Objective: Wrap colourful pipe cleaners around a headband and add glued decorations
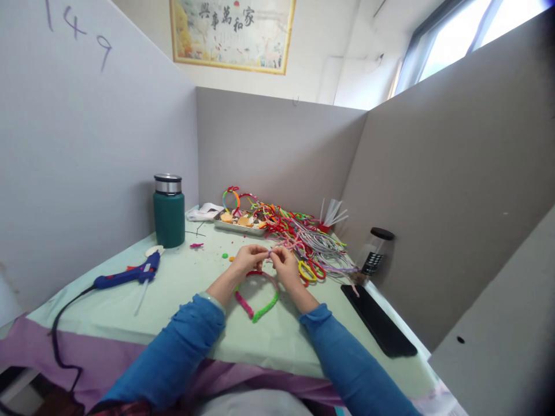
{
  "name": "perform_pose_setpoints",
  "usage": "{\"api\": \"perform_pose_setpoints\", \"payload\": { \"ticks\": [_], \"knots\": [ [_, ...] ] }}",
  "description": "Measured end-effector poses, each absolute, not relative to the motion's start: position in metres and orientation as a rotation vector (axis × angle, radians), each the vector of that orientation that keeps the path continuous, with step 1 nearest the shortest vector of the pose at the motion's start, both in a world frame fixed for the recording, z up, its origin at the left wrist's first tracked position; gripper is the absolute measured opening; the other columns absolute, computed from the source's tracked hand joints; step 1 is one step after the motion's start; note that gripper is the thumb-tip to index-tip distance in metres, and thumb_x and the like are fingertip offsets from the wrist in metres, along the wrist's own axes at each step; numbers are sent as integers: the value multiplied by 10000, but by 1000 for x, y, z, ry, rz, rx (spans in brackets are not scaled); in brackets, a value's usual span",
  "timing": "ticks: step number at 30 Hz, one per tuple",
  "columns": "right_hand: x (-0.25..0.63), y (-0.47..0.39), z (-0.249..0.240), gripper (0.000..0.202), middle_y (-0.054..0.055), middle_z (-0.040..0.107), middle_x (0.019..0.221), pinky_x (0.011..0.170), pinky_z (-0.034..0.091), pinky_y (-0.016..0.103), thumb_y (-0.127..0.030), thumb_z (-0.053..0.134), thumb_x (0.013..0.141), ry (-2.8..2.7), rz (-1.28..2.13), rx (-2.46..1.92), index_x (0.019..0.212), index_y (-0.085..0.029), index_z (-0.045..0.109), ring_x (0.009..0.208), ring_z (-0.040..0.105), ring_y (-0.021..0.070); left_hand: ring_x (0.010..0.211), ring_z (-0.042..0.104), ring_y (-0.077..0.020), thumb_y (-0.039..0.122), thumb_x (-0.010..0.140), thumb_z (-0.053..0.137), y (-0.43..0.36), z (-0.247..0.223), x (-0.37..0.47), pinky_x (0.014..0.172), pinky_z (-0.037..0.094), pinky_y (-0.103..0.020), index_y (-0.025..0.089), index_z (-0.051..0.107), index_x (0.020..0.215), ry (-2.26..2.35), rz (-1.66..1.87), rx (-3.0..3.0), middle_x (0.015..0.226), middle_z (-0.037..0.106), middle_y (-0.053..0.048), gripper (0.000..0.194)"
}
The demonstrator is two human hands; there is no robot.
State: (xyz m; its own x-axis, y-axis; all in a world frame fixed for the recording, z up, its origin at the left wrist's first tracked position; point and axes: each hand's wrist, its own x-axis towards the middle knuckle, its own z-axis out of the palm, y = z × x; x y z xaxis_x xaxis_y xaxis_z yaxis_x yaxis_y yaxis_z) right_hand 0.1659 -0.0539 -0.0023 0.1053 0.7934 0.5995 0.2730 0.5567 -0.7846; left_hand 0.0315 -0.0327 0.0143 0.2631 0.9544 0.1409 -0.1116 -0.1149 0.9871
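My left hand (249,259) and my right hand (285,267) meet fingertip to fingertip over the middle of the table. Both are closed in a pinch on a tiny purple piece (269,252), mostly hidden by the fingers. Just below them a ring of fuzzy stems, pink and red on one side and green (267,308) on the other, lies on the pale green cloth. Its upper part is partly covered by my hands. Yellow and red scissors handles (307,270) are right of my right hand.
A blue glue gun (125,278) with its cord and a green bottle (169,219) stand left. Behind are a metal tray (240,229) and piled colourful stems (321,245). At right are a black phone (379,323) and a clear jar (373,254). Grey partitions surround the table.
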Motion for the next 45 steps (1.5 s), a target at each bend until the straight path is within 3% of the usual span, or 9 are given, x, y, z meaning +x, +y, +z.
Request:
{"api": "perform_pose_setpoints", "payload": {
  "ticks": [8,15,29,33,38,45],
  "knots": [
    [168,-52,-2,169,-37,495,610,536,359,234,-336,531,788,-1441,672,-863,703,-190,538,556,456,110,375,411,-58,422,630,698,-28,12,30,398,299,-183,122,581,712,862,1134,1500,437,484,51,332],
    [179,-50,1,220,-52,467,568,468,314,210,-365,666,676,-1314,1210,-821,679,-176,556,484,399,72,382,391,-57,372,688,627,-34,18,26,398,298,-188,140,566,740,879,1069,1736,491,477,61,246],
    [193,-54,7,258,-56,462,508,570,465,285,-327,762,596,-1278,1587,-893,643,-153,577,490,421,77,395,386,-56,335,688,610,-34,16,23,428,301,-188,135,607,738,905,954,1868,470,483,61,206],
    [189,-56,9,286,-43,495,557,521,419,242,-380,746,602,-1345,1413,-903,660,-158,575,491,441,78,388,404,-57,370,664,643,-31,14,24,408,304,-191,133,588,722,901,999,1727,495,498,50,251],
    [178,-55,9,209,-34,521,600,491,364,228,-387,620,724,-1410,929,-909,744,-181,589,503,447,95,409,433,-55,363,608,705,-35,20,25,429,349,-198,118,602,719,864,1096,1499,530,523,33,288],
    [176,-56,0,125,35,624,794,694,412,275,-254,522,823,-1676,257,-979,806,-197,632,756,552,167,389,438,-57,333,566,751,-35,20,24,413,339,-199,107,621,702,883,1078,1390,502,530,24,294]
  ]
}}
